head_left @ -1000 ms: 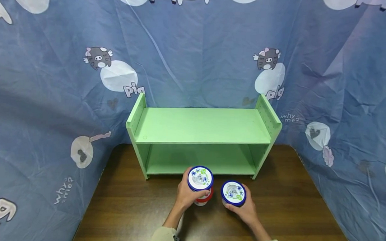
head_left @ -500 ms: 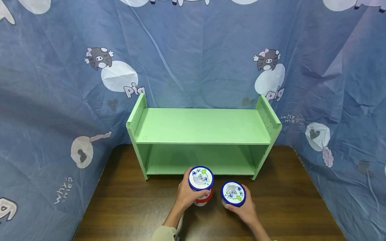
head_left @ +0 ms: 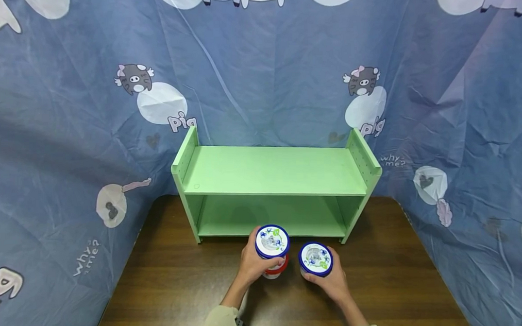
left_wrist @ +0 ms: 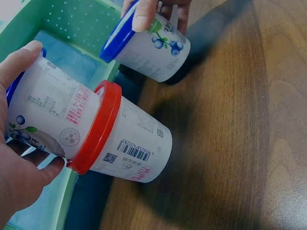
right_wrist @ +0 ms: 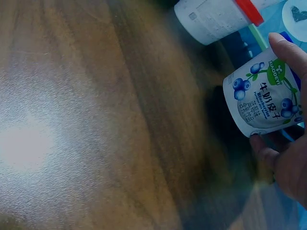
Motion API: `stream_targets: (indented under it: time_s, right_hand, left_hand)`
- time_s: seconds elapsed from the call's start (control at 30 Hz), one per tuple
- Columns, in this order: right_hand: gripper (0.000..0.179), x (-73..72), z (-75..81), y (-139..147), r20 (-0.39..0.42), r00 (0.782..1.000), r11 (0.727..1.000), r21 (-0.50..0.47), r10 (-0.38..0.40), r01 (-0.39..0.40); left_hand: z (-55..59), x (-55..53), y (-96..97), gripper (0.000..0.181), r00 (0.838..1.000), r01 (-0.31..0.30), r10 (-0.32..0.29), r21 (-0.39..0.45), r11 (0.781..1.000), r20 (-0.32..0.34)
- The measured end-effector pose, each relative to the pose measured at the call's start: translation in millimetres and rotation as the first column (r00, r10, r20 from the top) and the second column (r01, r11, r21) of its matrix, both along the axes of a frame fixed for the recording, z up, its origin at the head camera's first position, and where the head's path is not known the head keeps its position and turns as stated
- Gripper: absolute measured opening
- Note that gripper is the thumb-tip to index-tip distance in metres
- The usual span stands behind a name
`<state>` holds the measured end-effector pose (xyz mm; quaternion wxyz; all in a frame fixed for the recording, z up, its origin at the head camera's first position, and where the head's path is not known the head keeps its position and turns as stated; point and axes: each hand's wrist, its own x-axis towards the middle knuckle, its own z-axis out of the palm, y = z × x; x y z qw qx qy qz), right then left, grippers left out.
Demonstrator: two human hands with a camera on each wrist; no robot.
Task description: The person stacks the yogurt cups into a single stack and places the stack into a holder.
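My left hand (head_left: 250, 264) grips a white paper cup with a blue lid (head_left: 271, 241) and printed blueberries. In the left wrist view that blueberry cup stands on the red lid of a second white cup (left_wrist: 133, 139), which bears a barcode. The head view hides most of the red-lidded cup beneath the upper one. My right hand (head_left: 337, 280) holds another blue-lidded blueberry cup (right_wrist: 261, 98), just right of the stack and apart from it. In the right wrist view, thumb and fingers lie around this cup's side.
Behind the cups stands a light green two-tier shelf (head_left: 273, 169) with raised side panels. The brown wooden table (head_left: 161, 284) extends left and right of the hands. A blue patterned cloth (head_left: 266, 85) hangs behind and at both sides.
The right hand and its cup have shifted very slightly away from me in the head view. The left hand stays on the upper cup of the stack, nearly still.
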<state>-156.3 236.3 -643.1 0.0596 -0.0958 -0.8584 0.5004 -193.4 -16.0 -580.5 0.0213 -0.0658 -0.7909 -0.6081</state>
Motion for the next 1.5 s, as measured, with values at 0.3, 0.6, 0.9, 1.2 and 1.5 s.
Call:
stream_targets:
  time_s: [0.3,0.6,0.9,1.2,1.5]
  right_hand:
    - [0.113,-3.1,12.5,-0.3,0.009,1.0,1.0,0.017,0.007,-0.007]
    - [0.111,-7.7,28.8,-2.2,-0.025,1.0,1.0,0.002,0.017,-0.017]
    - [0.108,-9.0,46.6,-4.8,-0.055,0.998,0.999,0.021,0.025,-0.024]
    - [0.109,-11.7,68.2,-5.1,-0.062,0.996,0.998,0.007,0.057,-0.057]
    - [0.109,-13.5,86.5,-6.7,-0.08,0.994,0.997,0.002,0.081,-0.081]
  left_hand:
    - [-0.9,0.1,0.4,0.107,1.0,0.003,-0.003,0.008,1.0,-0.007]
    - [-1.9,0.2,0.0,0.107,1.0,-0.003,0.003,0.004,1.0,-0.013]
    - [-1.6,0.4,0.6,0.107,1.0,-0.004,0.004,0.013,1.0,-0.015]
    - [-1.2,-0.3,0.5,0.107,1.0,-0.004,0.004,0.014,1.0,-0.01]
    - [-2.5,-0.9,0.7,0.107,1.0,0.0,0.0,0.015,1.0,-0.014]
